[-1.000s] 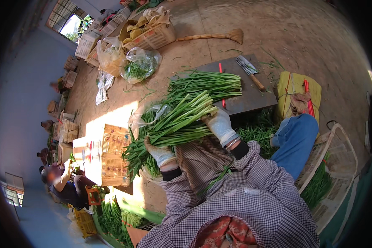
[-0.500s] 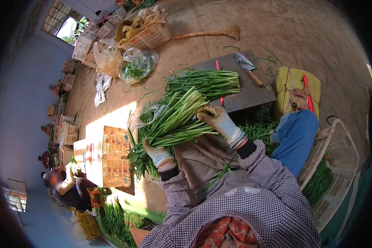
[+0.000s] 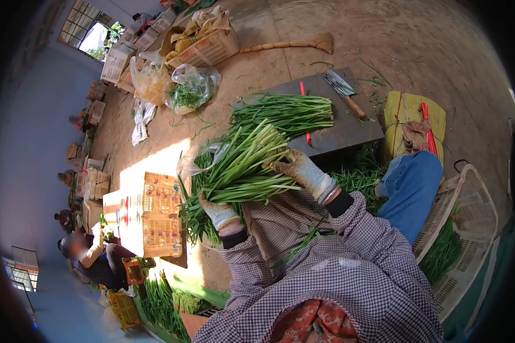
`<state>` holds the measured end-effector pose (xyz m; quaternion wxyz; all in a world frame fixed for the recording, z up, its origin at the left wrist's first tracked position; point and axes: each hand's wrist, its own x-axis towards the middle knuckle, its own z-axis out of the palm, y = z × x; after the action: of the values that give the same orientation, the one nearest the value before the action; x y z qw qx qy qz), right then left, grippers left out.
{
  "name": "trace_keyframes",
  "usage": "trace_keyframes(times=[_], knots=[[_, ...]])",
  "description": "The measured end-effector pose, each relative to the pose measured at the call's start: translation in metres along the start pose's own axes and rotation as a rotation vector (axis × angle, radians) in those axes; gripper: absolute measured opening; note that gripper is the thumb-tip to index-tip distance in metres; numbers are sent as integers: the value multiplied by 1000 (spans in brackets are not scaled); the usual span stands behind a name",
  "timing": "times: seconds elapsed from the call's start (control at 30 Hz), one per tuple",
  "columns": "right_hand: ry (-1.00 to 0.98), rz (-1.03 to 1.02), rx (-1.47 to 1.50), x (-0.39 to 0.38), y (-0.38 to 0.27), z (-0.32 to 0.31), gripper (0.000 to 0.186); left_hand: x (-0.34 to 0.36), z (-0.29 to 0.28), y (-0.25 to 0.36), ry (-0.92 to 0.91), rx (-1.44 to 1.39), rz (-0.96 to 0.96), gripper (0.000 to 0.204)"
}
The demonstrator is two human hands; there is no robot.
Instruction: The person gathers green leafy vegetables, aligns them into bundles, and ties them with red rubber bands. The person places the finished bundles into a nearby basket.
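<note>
A loose bunch of garlic chives (image 3: 240, 166) lies across my two gloved hands, pale stem ends to the right and leaves hanging to the left. My left hand (image 3: 218, 214) is wrapped round the bunch from below, its fingers partly hidden under the leaves. At the stem ends, the fingers of my right hand (image 3: 302, 170) are curled against the stalks. Just beyond, a second pile of chives (image 3: 292, 114) rests on a dark board (image 3: 349, 134), over a red tie strip (image 3: 308, 139). A broad knife (image 3: 355, 106) with a wooden handle lies on the board's far right.
A yellow woven bundle (image 3: 392, 123) with red strips (image 3: 428, 128) sits right of the board. Nearer right is a crate (image 3: 472, 246) holding greens. Plastic crates (image 3: 161, 214) stand left, near a seated person (image 3: 94, 257). Beyond are a bag of greens (image 3: 191, 91) and a broom (image 3: 292, 46).
My right hand has shifted slightly left along the stem ends, its fingers curling in more. The left hand still supports the bunch in nearly the same place.
</note>
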<state>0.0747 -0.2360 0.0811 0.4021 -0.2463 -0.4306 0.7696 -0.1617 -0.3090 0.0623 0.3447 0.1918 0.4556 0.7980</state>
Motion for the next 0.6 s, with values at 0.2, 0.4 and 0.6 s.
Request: trace_keyframes(times=[0.2,0.4,0.6], knots=[[-133,108,793,11,13,-8,32,5,-7,-6,-16,-40,2,45],[244,-19,135,9,7,7,28,3,-4,5,35,-341,-192,41],[222,-68,170,8,18,2,30,5,-10,-8,-31,37,32,37]])
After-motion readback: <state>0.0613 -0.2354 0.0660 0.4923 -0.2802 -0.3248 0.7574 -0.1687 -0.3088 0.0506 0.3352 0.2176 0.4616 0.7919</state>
